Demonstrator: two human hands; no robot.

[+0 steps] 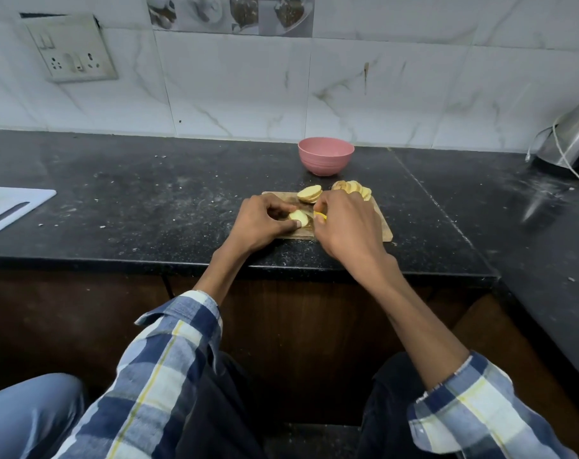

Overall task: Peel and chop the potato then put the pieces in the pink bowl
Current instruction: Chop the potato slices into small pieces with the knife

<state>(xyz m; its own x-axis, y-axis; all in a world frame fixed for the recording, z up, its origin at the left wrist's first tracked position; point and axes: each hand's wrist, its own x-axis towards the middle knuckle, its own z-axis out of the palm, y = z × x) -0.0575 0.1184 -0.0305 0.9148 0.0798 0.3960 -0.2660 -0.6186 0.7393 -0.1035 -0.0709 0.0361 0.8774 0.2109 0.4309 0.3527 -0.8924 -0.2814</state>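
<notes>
A small wooden cutting board (382, 226) lies on the black counter. My left hand (261, 223) grips a pale potato piece (298, 217) on the board with curled fingers. Just right of it, my right hand (346, 220) is curled around a yellow-handled tool (320, 216), of which only the yellow tip shows; its blade is hidden. A stack of potato slices (310, 193) sits at the board's far edge, and a row of more slices (351, 188) lies to its right. The pink bowl (325, 156) stands upright behind the board; its inside is not visible.
The black counter (149, 200) is dusty with specks. A white board with a slot (6, 207) lies at the left edge. A steel appliance with a cord (572, 140) stands at the far right. A switch-and-socket plate (72, 49) hangs on the tiled wall.
</notes>
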